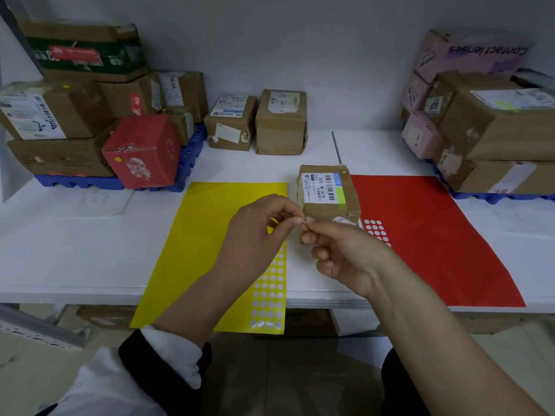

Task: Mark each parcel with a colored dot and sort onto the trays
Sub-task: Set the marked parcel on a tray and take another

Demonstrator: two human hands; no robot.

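A tiny piece (304,221) (too small to identify) is pinched between the left hand (258,232) and right hand (339,250), just before the parcel (327,190) — set on the table (90,250) between the yellow sheet (204,223) and red sheet (420,229).

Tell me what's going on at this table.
A person is marking parcels. The left hand and right hand meet fingertip to fingertip, pinching a tiny pale scrap, likely a dot sticker; its colour is unclear. Just behind them a small cardboard parcel stands between the yellow sticker sheet and the red sticker sheet, both partly peeled. Two waiting parcels stand by the wall. Stacked parcels fill the left blue tray and the right blue tray.
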